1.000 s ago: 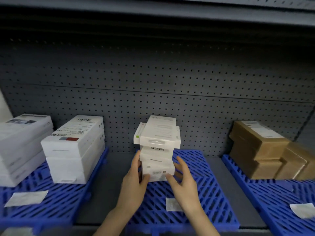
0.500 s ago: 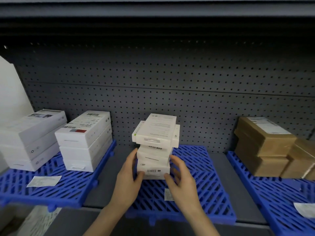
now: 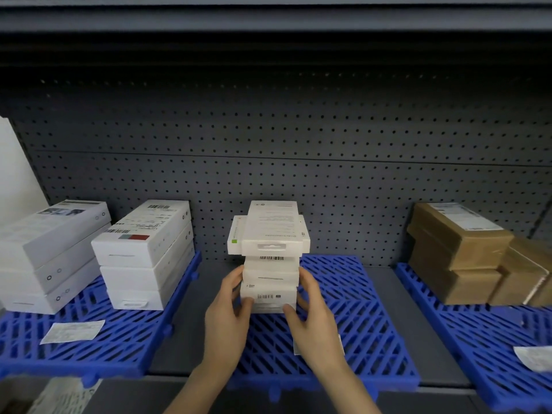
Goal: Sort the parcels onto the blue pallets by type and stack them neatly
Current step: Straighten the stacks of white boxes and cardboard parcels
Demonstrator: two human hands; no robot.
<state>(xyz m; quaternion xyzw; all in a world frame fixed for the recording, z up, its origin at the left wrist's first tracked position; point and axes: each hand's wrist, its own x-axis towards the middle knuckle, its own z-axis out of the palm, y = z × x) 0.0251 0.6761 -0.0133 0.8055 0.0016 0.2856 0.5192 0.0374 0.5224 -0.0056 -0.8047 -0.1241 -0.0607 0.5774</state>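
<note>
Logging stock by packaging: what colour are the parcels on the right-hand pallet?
Brown, seen in the head view.

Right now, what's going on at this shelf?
A person is sorting parcels on a shelf. Both bare hands, the left hand and the right hand, cup the lower boxes of a stack of small white boxes standing on the middle blue pallet. The top boxes sit skewed, overhanging those beneath. Larger white boxes are stacked on the left pallet, brown parcels on the right pallet.
</note>
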